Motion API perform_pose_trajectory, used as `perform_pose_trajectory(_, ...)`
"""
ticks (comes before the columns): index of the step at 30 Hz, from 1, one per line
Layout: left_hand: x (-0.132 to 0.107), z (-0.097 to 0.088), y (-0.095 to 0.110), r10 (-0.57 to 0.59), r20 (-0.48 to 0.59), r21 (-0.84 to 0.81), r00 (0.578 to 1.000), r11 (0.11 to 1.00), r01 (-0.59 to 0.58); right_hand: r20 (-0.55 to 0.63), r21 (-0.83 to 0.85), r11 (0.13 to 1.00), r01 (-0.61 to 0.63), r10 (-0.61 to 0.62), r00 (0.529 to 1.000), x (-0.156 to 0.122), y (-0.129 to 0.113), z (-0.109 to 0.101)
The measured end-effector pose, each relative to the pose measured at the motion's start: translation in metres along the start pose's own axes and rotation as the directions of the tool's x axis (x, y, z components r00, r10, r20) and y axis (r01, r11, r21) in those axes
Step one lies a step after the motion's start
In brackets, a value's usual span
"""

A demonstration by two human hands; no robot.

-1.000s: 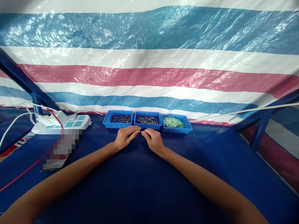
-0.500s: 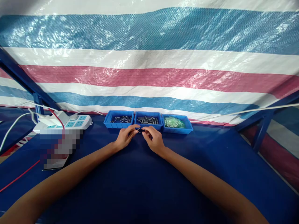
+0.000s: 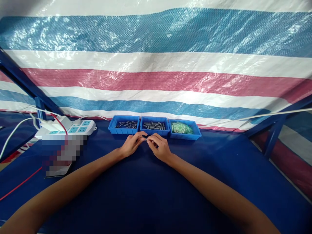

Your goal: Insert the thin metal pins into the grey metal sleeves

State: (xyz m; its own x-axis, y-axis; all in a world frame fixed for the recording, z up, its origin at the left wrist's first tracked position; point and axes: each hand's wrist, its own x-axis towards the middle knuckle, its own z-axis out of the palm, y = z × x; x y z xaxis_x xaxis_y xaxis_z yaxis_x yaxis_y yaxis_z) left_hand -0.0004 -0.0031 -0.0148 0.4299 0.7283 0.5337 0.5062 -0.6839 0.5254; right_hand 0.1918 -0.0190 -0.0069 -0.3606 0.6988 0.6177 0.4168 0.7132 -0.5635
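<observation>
My left hand (image 3: 132, 144) and my right hand (image 3: 160, 146) meet fingertip to fingertip just in front of the blue bins. My right thumb and fingers pinch a thin, shiny metal pin (image 3: 146, 139) whose end pokes toward the left hand. Between the fingertips of my left hand is a small dark piece (image 3: 144, 135), mostly covered by the fingers. Behind the hands, the left blue bin (image 3: 123, 131) holds thin metal pins (image 3: 128, 124). Dark grey cylinders (image 3: 154, 125) lie in the middle blue bin (image 3: 159, 132), and a green plastic bag of small parts (image 3: 182, 127) fills the right blue bin (image 3: 186, 136).
A white power strip (image 3: 83, 127) with plugs and cables stands on the blue table (image 3: 146, 195) at the left. Beside it lies a pixelated flat object (image 3: 62, 159). A striped tarp (image 3: 156, 61) hangs behind, with blue frame posts at both sides.
Both hands have come slightly nearer to me and closer together. The shiny pin end now shows more clearly between the fingertips. The bins have stayed put.
</observation>
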Motion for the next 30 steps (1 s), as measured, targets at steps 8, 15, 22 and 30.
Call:
perform_pose_trajectory(8,0.004,-0.004,0.008,0.035,-0.066,0.000,0.997,0.999,-0.035,-0.035,-0.006,0.999,-0.049,0.048,0.998,0.002,-0.001,-0.001)
perform_pose_trajectory(15,0.007,-0.004,0.012,0.093,-0.180,0.005,0.979,0.996,-0.093,-0.083,0.004,0.997,-0.075,0.075,0.994,0.004,-0.001,-0.002)
perform_pose_trajectory(22,0.007,-0.002,0.008,0.095,-0.171,0.131,0.981,0.989,-0.073,-0.018,-0.015,0.999,-0.035,0.035,0.999,0.000,-0.001,0.001)
perform_pose_trajectory(30,0.005,-0.007,0.014,0.115,-0.144,0.007,0.983,0.993,-0.115,0.006,-0.027,1.000,-0.010,0.010,1.000,0.000,0.000,0.001)
